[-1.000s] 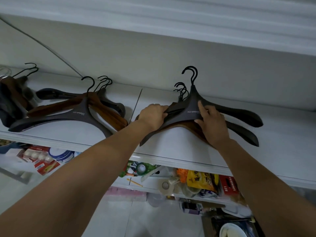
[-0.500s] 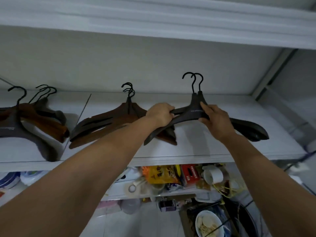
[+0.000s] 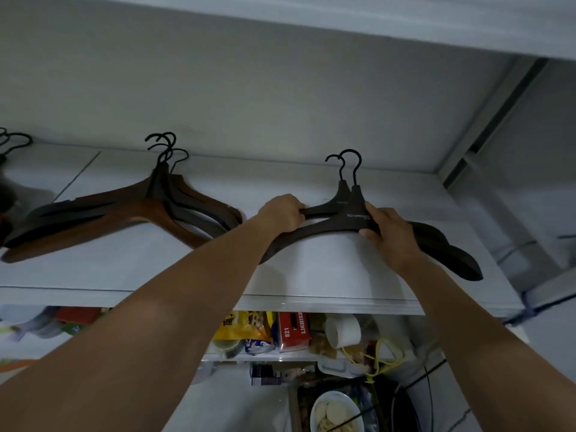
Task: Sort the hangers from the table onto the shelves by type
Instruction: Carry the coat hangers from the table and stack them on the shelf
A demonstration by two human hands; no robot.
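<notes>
Two dark plastic hangers point(image 3: 339, 218) with black hooks lie stacked on the white shelf point(image 3: 327, 275), toward its right end. My left hand point(image 3: 282, 212) grips their left arms. My right hand point(image 3: 388, 233) grips them just right of the neck, thumb underneath. A pile of brown wooden and dark hangers point(image 3: 131, 213) lies flat on the same shelf to the left, apart from the held pair. More black hooks point(image 3: 15, 141) show at the far left edge.
Another shelf board point(image 3: 311, 26) hangs low overhead. A grey metal upright point(image 3: 486, 120) closes the shelf's right end. Below, a lower shelf holds snack packets point(image 3: 246, 328), a red box point(image 3: 294, 330) and a tape roll point(image 3: 343, 330). A bowl point(image 3: 335, 413) sits below.
The two dark hangers have been pulled out of the mixed pile and shifted right along the shelf, both hands still gripping them. The view has swung right.
</notes>
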